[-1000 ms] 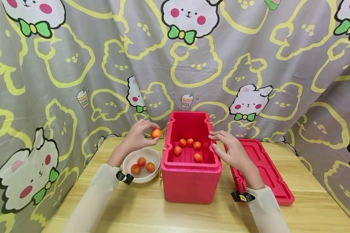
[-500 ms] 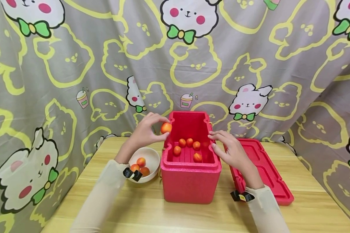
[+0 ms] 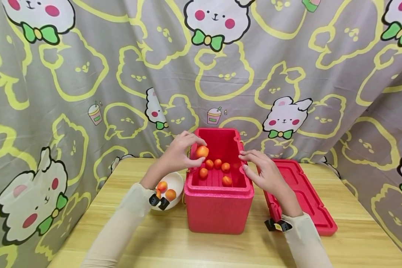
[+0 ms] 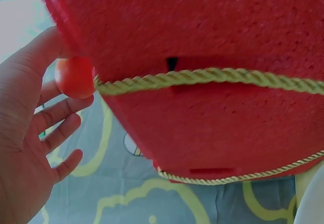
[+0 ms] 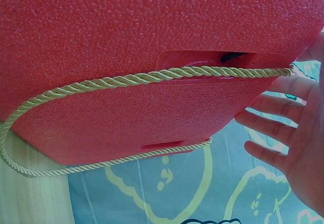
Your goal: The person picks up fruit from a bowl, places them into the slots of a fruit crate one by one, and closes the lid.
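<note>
Head view: my left hand (image 3: 179, 154) pinches small orange fruit (image 3: 202, 151) over red foam box (image 3: 219, 208), near surface's far edge. Right hand (image 3: 266, 172), fingers relaxed, steadies box rim. Fruit judged light, smooth, bruisable; hold by fingertips across middle.

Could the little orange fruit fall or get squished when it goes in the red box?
Maybe. The left hand pinches the fruit only with its fingertips, right above the red box's left rim, so it could slip and land outside. Let go from that height, it might bump the five fruits already lying inside. The sleeve also hangs over the white bowl and could nudge it. The right hand rests on the opposite rim, which probably keeps the box from sliding.
</note>
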Action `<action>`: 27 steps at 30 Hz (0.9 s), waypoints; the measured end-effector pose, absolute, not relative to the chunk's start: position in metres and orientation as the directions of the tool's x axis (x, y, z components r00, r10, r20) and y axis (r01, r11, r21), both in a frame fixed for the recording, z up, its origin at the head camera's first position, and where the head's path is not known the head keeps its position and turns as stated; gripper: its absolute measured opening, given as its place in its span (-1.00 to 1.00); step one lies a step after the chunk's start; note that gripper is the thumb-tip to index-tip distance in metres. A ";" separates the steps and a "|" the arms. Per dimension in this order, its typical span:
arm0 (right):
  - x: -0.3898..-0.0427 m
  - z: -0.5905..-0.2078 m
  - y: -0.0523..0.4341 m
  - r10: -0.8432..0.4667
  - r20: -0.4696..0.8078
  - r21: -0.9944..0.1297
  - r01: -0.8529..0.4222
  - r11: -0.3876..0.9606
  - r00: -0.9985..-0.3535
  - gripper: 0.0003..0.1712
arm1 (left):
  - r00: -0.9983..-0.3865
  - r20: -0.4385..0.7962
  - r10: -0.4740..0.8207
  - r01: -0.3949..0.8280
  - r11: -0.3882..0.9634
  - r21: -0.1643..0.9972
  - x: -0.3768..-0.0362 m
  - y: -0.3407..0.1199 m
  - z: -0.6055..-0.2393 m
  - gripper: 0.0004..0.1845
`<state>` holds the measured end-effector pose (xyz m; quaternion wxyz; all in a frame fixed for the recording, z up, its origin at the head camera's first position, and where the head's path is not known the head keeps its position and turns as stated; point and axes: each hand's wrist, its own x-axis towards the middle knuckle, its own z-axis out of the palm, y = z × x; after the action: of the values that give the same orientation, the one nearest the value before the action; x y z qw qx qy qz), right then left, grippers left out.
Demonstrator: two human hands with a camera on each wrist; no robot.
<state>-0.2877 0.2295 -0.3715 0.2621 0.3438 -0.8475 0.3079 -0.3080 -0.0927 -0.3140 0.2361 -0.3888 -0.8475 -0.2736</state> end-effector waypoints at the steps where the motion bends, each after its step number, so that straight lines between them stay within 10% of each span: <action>1: -0.288 -0.372 0.230 -0.421 0.656 -0.343 -0.744 0.573 -0.627 -0.55 | -0.589 0.606 0.534 0.786 0.551 0.278 -0.308 -0.091 -0.315 -0.61; 27: -0.288 -0.372 0.229 -0.422 0.652 -0.341 -0.740 0.579 -0.630 -0.55 | -0.557 0.567 0.607 0.799 0.579 0.165 -0.307 -0.071 -0.322 -0.63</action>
<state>-0.2876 0.2294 -0.3720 0.2607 0.3421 -0.8495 0.3056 -0.3070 -0.0708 -0.3217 0.2318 -0.4098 -0.8576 -0.2068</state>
